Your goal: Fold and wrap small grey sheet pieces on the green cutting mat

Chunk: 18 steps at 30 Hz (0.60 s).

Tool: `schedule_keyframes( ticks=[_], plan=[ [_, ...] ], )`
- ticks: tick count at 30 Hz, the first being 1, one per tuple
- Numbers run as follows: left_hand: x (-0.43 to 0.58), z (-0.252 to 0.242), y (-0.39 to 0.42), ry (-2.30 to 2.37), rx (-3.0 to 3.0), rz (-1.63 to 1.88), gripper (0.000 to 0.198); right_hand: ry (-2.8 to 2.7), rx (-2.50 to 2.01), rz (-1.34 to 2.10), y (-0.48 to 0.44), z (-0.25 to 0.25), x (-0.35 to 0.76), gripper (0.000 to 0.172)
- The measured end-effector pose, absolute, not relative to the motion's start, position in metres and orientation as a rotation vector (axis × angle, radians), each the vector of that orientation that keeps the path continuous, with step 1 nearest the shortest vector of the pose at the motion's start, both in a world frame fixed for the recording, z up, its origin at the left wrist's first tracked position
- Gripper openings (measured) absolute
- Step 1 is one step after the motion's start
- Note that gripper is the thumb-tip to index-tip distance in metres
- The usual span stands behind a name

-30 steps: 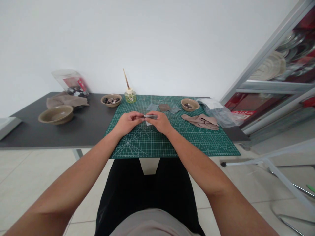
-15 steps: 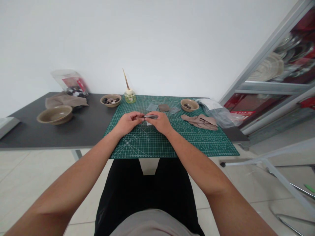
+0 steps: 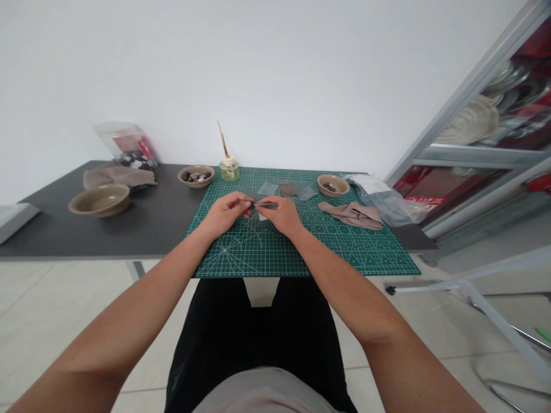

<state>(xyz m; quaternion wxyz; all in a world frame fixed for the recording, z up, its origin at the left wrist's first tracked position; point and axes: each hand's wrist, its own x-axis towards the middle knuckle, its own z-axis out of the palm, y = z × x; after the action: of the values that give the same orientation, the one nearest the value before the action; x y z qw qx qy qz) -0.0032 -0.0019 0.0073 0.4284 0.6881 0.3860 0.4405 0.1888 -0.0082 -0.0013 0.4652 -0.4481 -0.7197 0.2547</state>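
Observation:
Both my hands meet over the middle of the green cutting mat. My left hand is curled, its fingertips pinching the left end of a small thin grey piece. My right hand is closed on the right end of the same piece. A pale scrap lies on the mat just under the hands. Behind them lie three small fabric swatches, grey and brown.
A glue jar with a stick and a bowl of small dark pieces stand behind the mat's left. A small bowl, beige cloth and a plastic bag lie right. A large empty bowl, folded cloth and a jar sit far left.
My hands have stayed together on the small piece, with only a slight shift of the fingers. Nothing else on the table has moved.

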Motion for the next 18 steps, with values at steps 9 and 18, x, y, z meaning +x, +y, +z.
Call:
schedule_keyframes(
  ticks=[9,18],
  plan=[
    [-0.0048,0.0018,0.0025,1.044,1.743,1.078,0.043,-1.779,-1.165,0.595,-0.0072,-0.0019,0.1885,0.011],
    [-0.0084,-0.0011,0.0045,1.124,1.829,1.006,0.028,-1.839,-1.097,0.7,-0.0095,-0.0013,0.1886,0.016]
  ],
)
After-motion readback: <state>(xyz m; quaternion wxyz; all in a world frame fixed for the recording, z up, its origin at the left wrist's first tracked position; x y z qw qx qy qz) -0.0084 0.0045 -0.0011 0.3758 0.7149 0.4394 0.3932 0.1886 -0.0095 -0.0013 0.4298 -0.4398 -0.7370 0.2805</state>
